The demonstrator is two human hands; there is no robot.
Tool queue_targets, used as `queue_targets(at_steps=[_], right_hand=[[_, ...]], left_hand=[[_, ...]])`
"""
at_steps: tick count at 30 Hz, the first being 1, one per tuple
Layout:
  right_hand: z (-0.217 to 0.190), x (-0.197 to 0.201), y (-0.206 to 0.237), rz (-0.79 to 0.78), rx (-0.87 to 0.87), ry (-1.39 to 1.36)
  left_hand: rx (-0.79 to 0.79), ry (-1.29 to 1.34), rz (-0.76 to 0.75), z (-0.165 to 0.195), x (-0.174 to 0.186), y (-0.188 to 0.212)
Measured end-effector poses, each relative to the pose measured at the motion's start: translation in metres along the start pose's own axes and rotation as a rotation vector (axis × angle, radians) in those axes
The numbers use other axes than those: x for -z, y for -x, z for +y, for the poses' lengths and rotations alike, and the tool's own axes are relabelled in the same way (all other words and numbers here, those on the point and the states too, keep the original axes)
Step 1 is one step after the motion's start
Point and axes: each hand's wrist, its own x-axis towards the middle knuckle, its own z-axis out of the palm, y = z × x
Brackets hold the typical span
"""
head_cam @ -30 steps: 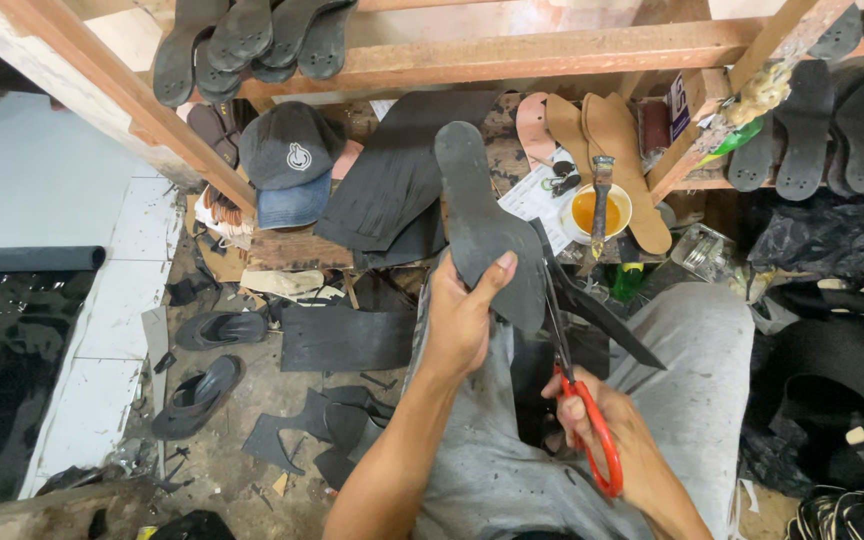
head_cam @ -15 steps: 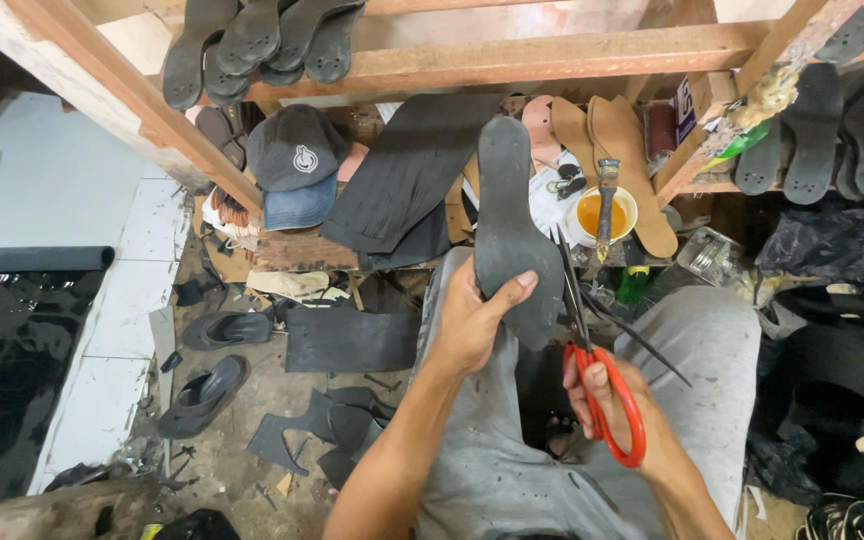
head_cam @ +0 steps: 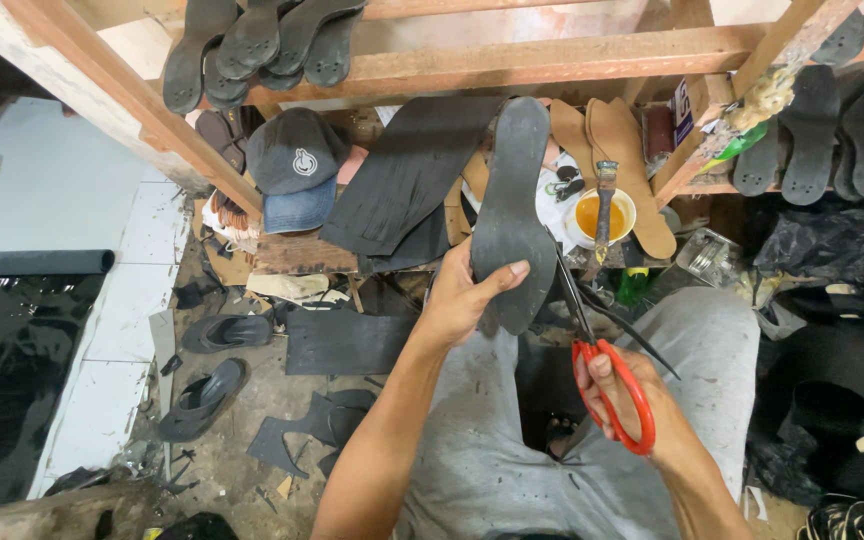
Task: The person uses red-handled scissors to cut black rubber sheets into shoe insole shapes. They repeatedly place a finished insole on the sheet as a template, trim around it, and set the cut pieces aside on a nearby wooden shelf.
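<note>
The left hand [head_cam: 464, 295] grips a black sole-shaped rubber cutout [head_cam: 512, 205] standing upright above it, toe pointing up; the right hand [head_cam: 624, 400] clasps red-handled scissors [head_cam: 602, 370] just beside.

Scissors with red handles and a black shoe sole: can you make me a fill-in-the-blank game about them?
1. The left hand holds up a black rubber shoe ____.
2. The right hand grips scissors with ____ handles.
3. A dark cap lies on a folded pair of ____ jeans.
4. The white cup holds ____ glue and a brush.

Missing words: sole; red; blue; yellow
</note>
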Motion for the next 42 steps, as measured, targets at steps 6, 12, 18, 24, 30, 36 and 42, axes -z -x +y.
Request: queue_targets(at_steps=[6,12,18,24,30,36,42], right_hand=[[-0.01,-0.006,0.004,-0.144,0.132,-0.282],[-0.008,-0.009,0.003,-0.067,0.066,-0.075],[0.006,-0.004,-0.001,-0.048,0.025,-0.052],[0.017,-0.01,0.002,-0.078,0.102,-0.118],[0.013,-0.015,0.002,-0.085,0.12,-0.134],[0.007,-0.029,0.004,-0.026,0.2,-0.005],[0.0,-0.028,0.001,-0.033,0.082,-0.062]], left_hand=[[-0.001,0.012,0.019,0.002,0.001,-0.004],[0.009,0.035,0.032,0.001,0.002,-0.003],[0.024,0.023,0.025,0.006,0.003,0.001],[0.006,0.029,0.01,0.007,-0.001,0.006],[-0.03,0.086,0.095,0.001,-0.007,0.011],[-0.109,0.213,0.173,-0.003,-0.018,0.011],[-0.073,0.204,0.232,0.006,-0.022,0.01]])
